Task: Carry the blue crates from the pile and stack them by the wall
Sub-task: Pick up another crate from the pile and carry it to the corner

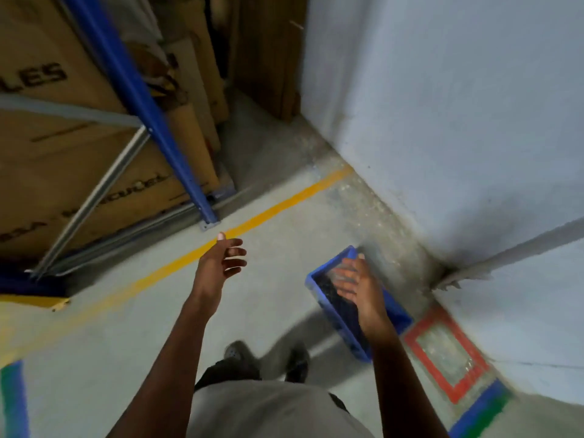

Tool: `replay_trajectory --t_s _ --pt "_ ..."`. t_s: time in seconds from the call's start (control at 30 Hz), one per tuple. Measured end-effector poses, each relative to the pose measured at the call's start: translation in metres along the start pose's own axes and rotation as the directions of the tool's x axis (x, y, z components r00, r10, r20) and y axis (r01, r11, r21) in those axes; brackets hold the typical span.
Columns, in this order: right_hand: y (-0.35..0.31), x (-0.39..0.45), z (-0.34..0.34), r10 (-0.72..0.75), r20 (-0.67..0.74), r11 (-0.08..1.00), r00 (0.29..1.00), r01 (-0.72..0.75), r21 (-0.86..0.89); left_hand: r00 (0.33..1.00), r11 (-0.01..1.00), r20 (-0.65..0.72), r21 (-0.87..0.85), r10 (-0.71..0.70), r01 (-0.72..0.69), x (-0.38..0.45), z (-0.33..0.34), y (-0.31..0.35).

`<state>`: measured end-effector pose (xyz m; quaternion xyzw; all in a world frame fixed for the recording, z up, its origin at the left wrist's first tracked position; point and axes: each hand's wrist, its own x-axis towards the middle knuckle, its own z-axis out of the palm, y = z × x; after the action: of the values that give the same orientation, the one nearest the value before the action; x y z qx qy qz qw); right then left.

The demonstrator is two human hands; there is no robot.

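One blue crate [357,306] sits on the floor [271,298] near the wall [458,121]. Two hands: left hand [221,263] and right hand [357,282] hover, fingers loosely spread, holding nothing.

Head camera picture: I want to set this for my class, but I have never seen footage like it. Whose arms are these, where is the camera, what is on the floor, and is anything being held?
There is only one picture, taken by a wide-angle camera worn on a person's head, looking forward and down. That is why you see their own two bare arms, shirt and shoes from above.

The left hand is raised over the floor with loosely curled fingers and holds nothing. The right hand is spread open above a blue crate; the blur hides whether it touches it.

The crate sits on the grey concrete floor close to the pale wall. A yellow line is painted across the floor, and a red-framed square lies beside the crate. On the left stands a blue rack post with cardboard boxes behind it.
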<state>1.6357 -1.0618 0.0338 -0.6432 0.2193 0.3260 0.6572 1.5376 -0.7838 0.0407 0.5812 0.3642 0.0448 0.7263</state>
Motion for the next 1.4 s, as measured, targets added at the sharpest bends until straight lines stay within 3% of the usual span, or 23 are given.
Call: replay_trajectory --t_s 0.17,0.27,0.5,0.63,0.73,0.83,0.9,1.0,1.13,1.27,1.4 --pt "0.009 -0.031 0.114 -0.055 0.237 0.957 0.970 0.119 -0.265 0.962 0.987 -0.274 -0.156 0.004 -0.049 -0.081 -0.128 -0.032" --pt "0.034 -0.058 0.192 -0.046 0.369 0.890 0.928 0.206 -0.406 0.894 0.964 -0.447 -0.253 -0.045 -0.078 -0.134 -0.209 -0.060" --pt "0.185 -0.149 0.385 0.083 0.606 0.726 0.791 0.368 -0.581 0.618 0.912 -0.765 -0.366 -0.181 -0.185 -0.292 -0.402 -0.137" --pt "0.275 -0.218 0.481 0.168 0.711 0.642 0.683 0.471 -0.605 0.380 0.864 -0.878 -0.412 -0.292 -0.290 -0.382 -0.496 -0.186" --pt "0.328 -0.266 0.542 0.287 0.781 0.552 0.554 0.571 -0.608 0.214 0.813 -0.896 -0.444 -0.390 -0.378 -0.438 -0.540 -0.219" --pt "0.375 -0.300 0.607 0.394 0.805 0.445 0.444 0.674 -0.590 0.105 0.771 -0.878 -0.463 -0.468 -0.437 -0.474 -0.572 -0.242" --pt "0.408 -0.315 0.654 0.441 0.799 0.387 0.409 0.717 -0.580 0.040 0.738 -0.847 -0.484 -0.530 -0.471 -0.484 -0.593 -0.259" --pt "0.462 -0.338 0.729 0.505 0.797 0.335 0.331 0.776 -0.535 -0.027 0.719 -0.815 -0.495 -0.579 -0.487 -0.486 -0.635 -0.274" --pt "0.529 -0.368 0.833 0.577 0.785 0.245 0.223 0.870 -0.428 -0.145 0.775 -0.794 -0.509 -0.591 -0.375 -0.491 -0.700 -0.276" --pt "0.587 -0.418 0.930 0.665 0.736 0.199 0.129 0.919 -0.341 -0.220 0.726 -0.737 -0.484 -0.639 -0.488 -0.512 -0.774 -0.261" --pt "0.635 -0.472 1.014 0.695 0.713 0.220 0.091 0.917 -0.332 -0.255 0.701 -0.715 -0.439 -0.652 -0.562 -0.532 -0.851 -0.256"
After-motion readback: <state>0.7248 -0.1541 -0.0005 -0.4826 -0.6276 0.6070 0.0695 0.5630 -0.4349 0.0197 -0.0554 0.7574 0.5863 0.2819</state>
